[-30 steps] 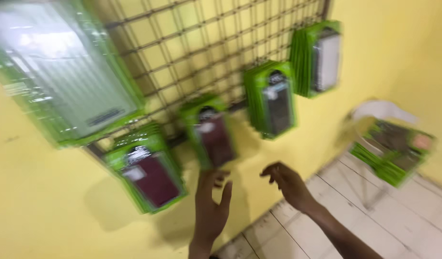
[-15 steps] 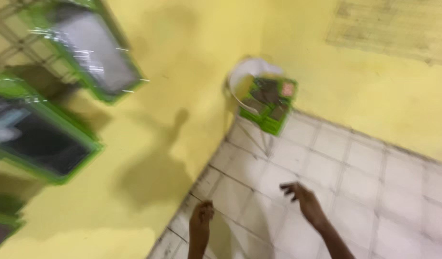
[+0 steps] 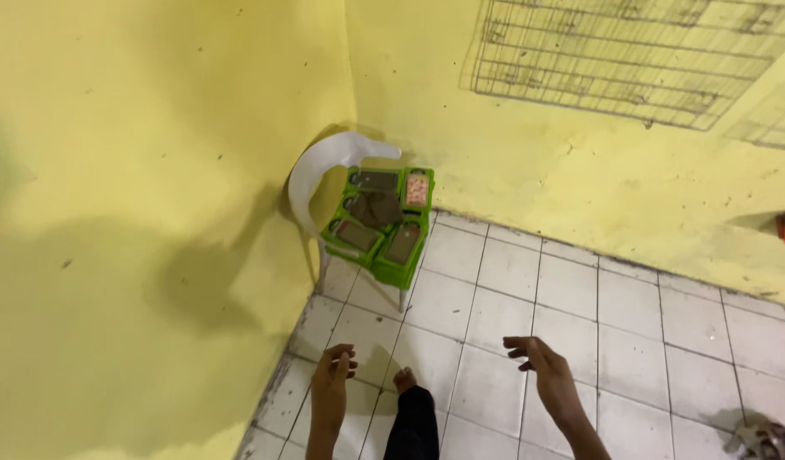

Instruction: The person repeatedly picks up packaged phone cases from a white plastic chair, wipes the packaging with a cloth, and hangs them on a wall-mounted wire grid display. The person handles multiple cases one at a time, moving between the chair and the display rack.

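Both hands empty, held out low over the tiled floor (image 3: 631, 315). Left hand (image 3: 331, 383): fingers loosely curled, tips close together, clamped on nothing. Right hand (image 3: 546, 375): fingers spread apart & slightly hooked, palm down, also holding nothing.

Nearest things ahead of the fingertips: a stack of green packs (image 3: 380, 226) piled on a white plastic chair (image 3: 333, 170) in the corner, well apart from both hands, up & ahead of the left fingers, ahead & to the left of the right fingers. Packs look like flat retail blister/card packs w/ dark slabs inside; one at the far side has a pinkish insert.

Judgement on handling: prob. light, stiff-ish plastic fronts, smooth so a bit slippery; the pile sits loose & overhangs the seat's front edge, so could slide. Best hold looks like the long edges of a pack, thumb on top, fingers under, or both hands under the stack's sides.

Beyond the right fingers: bare wire grid (image 3: 631, 51) on the yellow wall (image 3: 154, 170). Dark-clad leg & bare foot (image 3: 405, 383) between the hands.
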